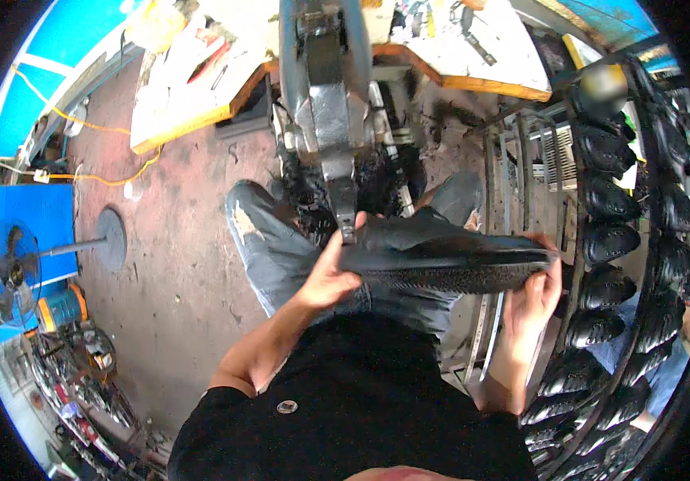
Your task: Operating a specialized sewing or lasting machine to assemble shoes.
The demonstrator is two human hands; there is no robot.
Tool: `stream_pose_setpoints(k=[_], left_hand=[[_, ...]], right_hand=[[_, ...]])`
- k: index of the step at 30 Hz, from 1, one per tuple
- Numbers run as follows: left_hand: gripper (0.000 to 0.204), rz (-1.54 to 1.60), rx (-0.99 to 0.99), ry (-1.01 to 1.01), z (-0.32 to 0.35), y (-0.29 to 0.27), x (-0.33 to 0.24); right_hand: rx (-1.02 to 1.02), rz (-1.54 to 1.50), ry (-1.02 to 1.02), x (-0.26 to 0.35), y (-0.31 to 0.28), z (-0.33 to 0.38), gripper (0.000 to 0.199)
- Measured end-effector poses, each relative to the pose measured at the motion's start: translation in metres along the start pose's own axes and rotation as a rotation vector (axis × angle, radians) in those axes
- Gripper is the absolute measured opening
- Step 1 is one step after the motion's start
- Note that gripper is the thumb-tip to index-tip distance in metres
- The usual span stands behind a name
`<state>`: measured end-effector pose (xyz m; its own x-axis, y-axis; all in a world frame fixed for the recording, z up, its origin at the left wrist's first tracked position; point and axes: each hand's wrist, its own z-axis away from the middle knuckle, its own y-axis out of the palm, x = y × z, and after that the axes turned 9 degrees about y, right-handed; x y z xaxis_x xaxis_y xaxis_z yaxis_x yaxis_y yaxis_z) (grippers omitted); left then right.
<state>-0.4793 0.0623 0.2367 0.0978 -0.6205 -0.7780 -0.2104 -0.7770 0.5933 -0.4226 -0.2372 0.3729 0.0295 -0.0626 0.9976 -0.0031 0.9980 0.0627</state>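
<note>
A black shoe (449,271) lies sideways across my lap between both hands, its textured sole partly turned toward me. My left hand (330,276) grips its left end, thumb raised beside the narrow metal tip (348,228) of the machine. With fingers wrapped round the other end, my right hand (536,295) is closed on the shoe. The machine's tall grey arm (327,112) comes down in front of me, and its tip meets or overlaps the shoe's left end; I cannot tell whether they touch. The shoe is slightly smeared by motion.
Racks of black shoes (608,240) stand close on my right, with another person's arm (689,329) behind them. A white worktable (192,100) with tools surrounds the machine. To the left are a standing fan (16,268) and a yellow cable (108,181) along the floor.
</note>
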Motion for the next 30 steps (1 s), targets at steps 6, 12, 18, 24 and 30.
stream_pose_setpoints(k=[6, 12, 18, 24, 30], left_hand=[[0.114, -0.108, -0.227, 0.095, -0.017, 0.012, -0.048], [0.117, -0.207, -0.164, 0.047, -0.035, 0.033, -0.079], [0.11, -0.163, -0.23, 0.159, -0.039, 0.041, -0.082], [0.115, -0.223, -0.465, -0.009, -0.024, 0.021, -0.073], [0.135, -0.18, -0.606, 0.129, -0.001, -0.023, -0.069]], right_hand=[[0.115, -0.336, 0.34, -0.092, -0.016, -0.003, 0.099], [0.114, -0.391, 0.406, -0.105, -0.038, -0.023, 0.098], [0.143, -0.334, 0.245, -0.082, -0.032, -0.045, 0.101], [0.21, -0.114, 0.094, -0.043, -0.017, -0.062, 0.091], [0.322, -0.053, 0.089, -0.037, 0.036, -0.066, 0.082]])
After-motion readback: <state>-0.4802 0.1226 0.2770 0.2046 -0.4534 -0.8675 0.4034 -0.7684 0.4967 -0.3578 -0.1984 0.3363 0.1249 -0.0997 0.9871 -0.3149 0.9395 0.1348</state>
